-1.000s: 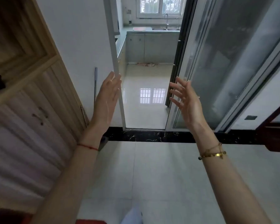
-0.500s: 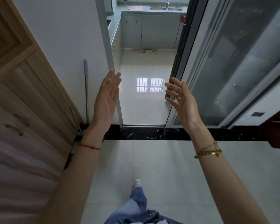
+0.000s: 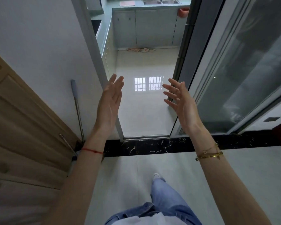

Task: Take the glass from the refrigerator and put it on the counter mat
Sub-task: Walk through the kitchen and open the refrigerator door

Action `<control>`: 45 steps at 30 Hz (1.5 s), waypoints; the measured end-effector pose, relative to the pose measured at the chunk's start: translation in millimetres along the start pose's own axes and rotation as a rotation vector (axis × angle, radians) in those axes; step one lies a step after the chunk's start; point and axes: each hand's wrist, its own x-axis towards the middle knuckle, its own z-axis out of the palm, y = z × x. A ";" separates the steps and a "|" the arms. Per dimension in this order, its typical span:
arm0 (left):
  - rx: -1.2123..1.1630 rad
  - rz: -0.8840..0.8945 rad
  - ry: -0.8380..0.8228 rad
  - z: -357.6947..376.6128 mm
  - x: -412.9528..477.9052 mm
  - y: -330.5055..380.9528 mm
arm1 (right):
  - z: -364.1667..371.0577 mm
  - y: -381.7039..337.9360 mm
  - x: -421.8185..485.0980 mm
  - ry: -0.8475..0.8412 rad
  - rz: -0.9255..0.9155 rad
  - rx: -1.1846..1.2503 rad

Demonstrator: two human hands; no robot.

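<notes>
Hands — left hand (image 3: 109, 101) spread, empty; right hand (image 3: 182, 103) spread, empty | kitchen doorway (image 3: 146, 111) ahead

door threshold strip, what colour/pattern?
Black threshold strip with thin gold-white veining, marble-like; head view.

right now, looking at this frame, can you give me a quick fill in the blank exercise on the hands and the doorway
1. Both the left hand and the right hand are open and hold ____.
2. The thin string on the left wrist is ____ in colour.
3. The threshold strip across the doorway is ____ with pale veins.
4. The bright patch on the kitchen floor is the reflection of a ____.

Missing words: nothing; red; black; window
</notes>
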 end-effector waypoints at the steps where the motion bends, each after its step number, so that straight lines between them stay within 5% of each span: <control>1: 0.013 0.001 -0.014 -1.0 14.7 -3.6 | -0.4 3.3 14.9 -0.003 0.004 0.003; 45: 0.046 -0.041 0.000 -25.4 842.7 -126.1 | 34.2 86.5 858.5 -0.109 0.043 0.052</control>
